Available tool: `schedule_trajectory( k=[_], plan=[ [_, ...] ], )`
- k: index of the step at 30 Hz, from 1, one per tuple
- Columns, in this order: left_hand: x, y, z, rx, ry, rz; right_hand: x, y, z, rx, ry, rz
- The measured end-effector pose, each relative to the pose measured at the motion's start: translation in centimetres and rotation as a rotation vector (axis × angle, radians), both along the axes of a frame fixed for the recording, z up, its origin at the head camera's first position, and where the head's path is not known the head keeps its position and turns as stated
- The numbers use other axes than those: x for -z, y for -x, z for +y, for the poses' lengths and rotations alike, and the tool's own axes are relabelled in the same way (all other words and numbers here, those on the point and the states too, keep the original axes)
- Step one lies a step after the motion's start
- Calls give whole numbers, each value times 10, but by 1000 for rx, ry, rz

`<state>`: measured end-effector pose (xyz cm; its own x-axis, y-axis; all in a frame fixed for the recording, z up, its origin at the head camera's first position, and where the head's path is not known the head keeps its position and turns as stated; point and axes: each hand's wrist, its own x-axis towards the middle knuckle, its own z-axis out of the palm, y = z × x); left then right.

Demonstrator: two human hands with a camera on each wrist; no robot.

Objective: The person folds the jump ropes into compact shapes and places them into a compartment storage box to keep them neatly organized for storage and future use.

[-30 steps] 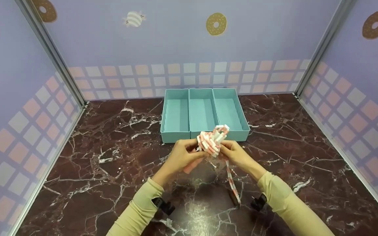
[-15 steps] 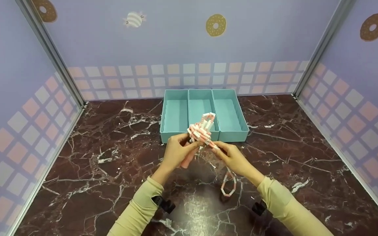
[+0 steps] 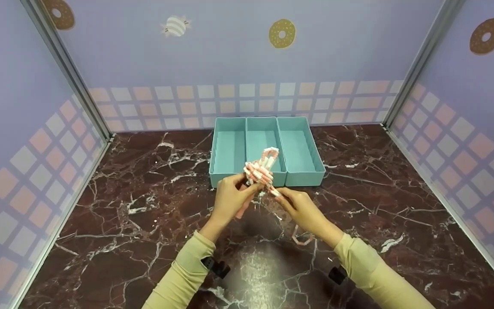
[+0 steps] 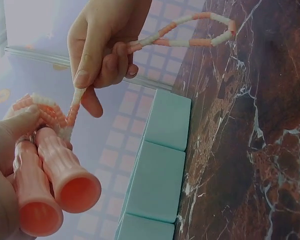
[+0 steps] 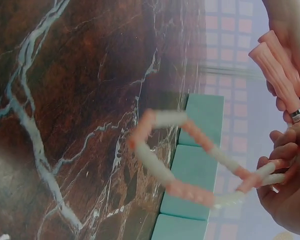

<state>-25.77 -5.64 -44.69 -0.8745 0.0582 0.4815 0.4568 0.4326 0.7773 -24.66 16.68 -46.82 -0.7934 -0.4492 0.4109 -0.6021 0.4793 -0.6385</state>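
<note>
A beaded jump rope [image 3: 259, 172] in pink and white is gathered into a wound bundle above the table. My left hand [image 3: 231, 196] grips the bundle together with its two pink handles [image 4: 66, 167], which lie side by side with their hollow ends facing the left wrist camera. Between thumb and fingers, my right hand [image 3: 306, 209] pinches a strand running out of the bundle. From the right hand hangs a free loop of beads [image 5: 191, 193]. A smaller bead loop pokes up from the top of the bundle in the head view.
Behind the hands, a teal box [image 3: 305, 179] with three compartments stands on the dark marbled table [image 3: 144, 240]. Patterned panels [image 3: 247, 56] enclose the back and both sides.
Both hands and the bundle have shifted left, and the right hand has drawn a strand out to the bundle's right. The hanging loop has swung and now shows less below the right hand.
</note>
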Motion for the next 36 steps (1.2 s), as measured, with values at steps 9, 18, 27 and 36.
schedule_trajectory(
  k=[9,18,27,36],
  plan=[
    [5,9,-10,-125,169,67,3,-5,7,-51,-2,-60],
    [3,10,-13,-147,271,59,1,-11,13,-132,130,-290],
    [5,11,-12,-189,392,92,-1,-17,12,-106,66,-241],
    [13,10,-13,-151,527,122,-13,-21,16,-152,-135,-87]
  ],
)
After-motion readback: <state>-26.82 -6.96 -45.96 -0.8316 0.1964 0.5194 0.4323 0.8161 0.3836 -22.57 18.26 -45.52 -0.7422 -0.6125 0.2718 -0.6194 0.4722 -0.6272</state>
